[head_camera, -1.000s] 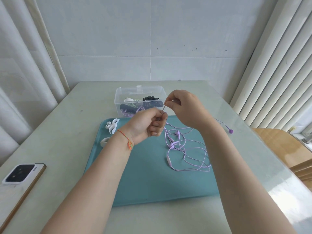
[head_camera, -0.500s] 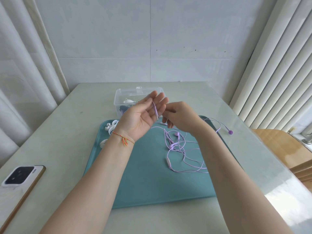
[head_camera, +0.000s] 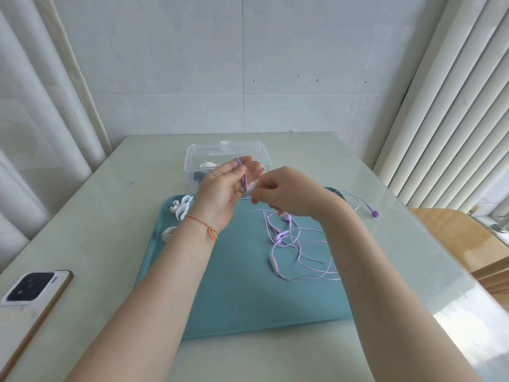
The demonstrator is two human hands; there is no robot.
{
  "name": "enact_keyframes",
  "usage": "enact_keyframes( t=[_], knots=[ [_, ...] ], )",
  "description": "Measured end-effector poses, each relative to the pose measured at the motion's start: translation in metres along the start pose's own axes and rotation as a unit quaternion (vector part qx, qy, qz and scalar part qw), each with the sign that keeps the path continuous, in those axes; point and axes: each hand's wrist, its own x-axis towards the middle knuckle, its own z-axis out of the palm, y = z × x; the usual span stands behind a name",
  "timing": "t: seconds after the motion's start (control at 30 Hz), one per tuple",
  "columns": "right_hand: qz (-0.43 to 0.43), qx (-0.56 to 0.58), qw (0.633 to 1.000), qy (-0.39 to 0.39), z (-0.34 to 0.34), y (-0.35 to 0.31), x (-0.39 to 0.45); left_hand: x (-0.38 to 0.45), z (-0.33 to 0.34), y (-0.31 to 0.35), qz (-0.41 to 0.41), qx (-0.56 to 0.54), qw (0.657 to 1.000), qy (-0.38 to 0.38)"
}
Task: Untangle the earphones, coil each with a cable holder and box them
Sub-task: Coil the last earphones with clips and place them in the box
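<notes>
Purple earphones (head_camera: 298, 253) lie in loose loops on the teal tray (head_camera: 242, 293), with one purple end (head_camera: 374, 214) out on the table to the right. My left hand (head_camera: 224, 188) is raised palm up over the tray's far edge, the purple cable wound over its fingers and held under the thumb. My right hand (head_camera: 286, 193) pinches the same cable just right of the left palm. White cable holders (head_camera: 181, 206) lie at the tray's far left corner, another white one (head_camera: 168, 233) on its left rim. The clear plastic box (head_camera: 227, 154) behind my hands holds coiled earphones.
A phone (head_camera: 30, 290) lies face down on a wooden board near the table's left front edge. Curtains hang on both sides. A wooden seat (head_camera: 462, 238) stands right of the table. A tiled wall closes the far end.
My left hand went from a fist to an open, raised palm, and now the cable loops over its fingers. My right hand dropped lower and keeps feeding the cable beside the palm.
</notes>
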Motion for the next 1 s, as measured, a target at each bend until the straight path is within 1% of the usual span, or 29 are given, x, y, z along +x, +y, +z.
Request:
enact_keyframes(
  t=[0.1,0.17,0.3,0.37,0.5,0.6,0.67,0.73,0.8,0.87,1.0],
  knots=[
    [-0.001,0.018,0.998,0.063,-0.003,0.003,0.003,0.000,0.001,-0.002,-0.024,0.079,0.997,-0.001],
    [0.007,0.035,0.994,0.102,-0.006,0.007,0.005,0.000,0.002,-0.003,-0.049,0.081,0.995,-0.016],
    [0.000,0.043,0.991,0.128,-0.007,0.011,0.007,-0.003,0.007,-0.004,-0.111,0.104,0.987,-0.059],
    [-0.009,0.044,0.989,0.141,-0.005,0.013,0.008,-0.006,0.009,-0.003,-0.136,0.098,0.983,-0.071],
    [-0.016,0.053,0.981,0.183,-0.005,0.017,0.012,-0.008,0.009,0.002,-0.189,0.039,0.976,-0.099],
    [-0.018,0.077,0.979,0.190,-0.002,0.019,0.015,-0.010,0.009,0.006,-0.205,-0.020,0.970,-0.127],
    [-0.008,0.080,0.982,0.169,0.004,0.021,0.017,-0.008,0.007,0.007,-0.202,-0.071,0.965,-0.150],
    [0.001,0.090,0.986,0.143,0.009,0.023,0.018,-0.007,0.004,0.008,-0.198,-0.094,0.961,-0.166],
    [0.000,0.102,0.984,0.145,0.011,0.023,0.019,-0.008,0.003,0.008,-0.199,-0.084,0.961,-0.175],
    [-0.009,0.117,0.977,0.179,0.011,0.022,0.019,-0.010,0.005,0.008,-0.205,-0.062,0.961,-0.173],
    [-0.019,0.119,0.963,0.241,0.005,0.023,0.019,-0.009,0.006,0.006,-0.217,-0.009,0.966,-0.143]
  ],
)
